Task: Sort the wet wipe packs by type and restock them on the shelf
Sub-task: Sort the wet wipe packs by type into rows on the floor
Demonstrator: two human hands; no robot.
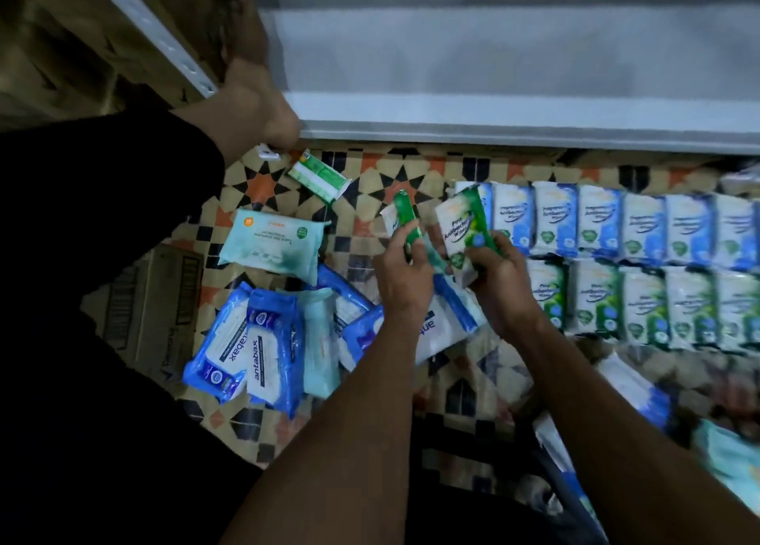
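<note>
My left hand (401,271) grips a green-and-white wipe pack (401,215), seen edge-on. My right hand (499,275) grips another green pine antibacterial pack (462,223), label facing up. Both are held above the patterned tile floor (411,170). To the right lie two rows of packs: a blue-and-white row (617,223) behind and a green pine row (641,303) in front. A heap of blue antabax packs (255,343) lies at lower left. A pale teal pack (271,242) and a small green-white pack (318,176) lie apart. The white shelf (514,71) stands behind.
Another person's arm in a black sleeve (103,199) reaches in from the left, the hand (263,108) at the shelf's front corner. A flattened cardboard box (152,310) lies at left. More blue and teal packs (633,396) lie at lower right.
</note>
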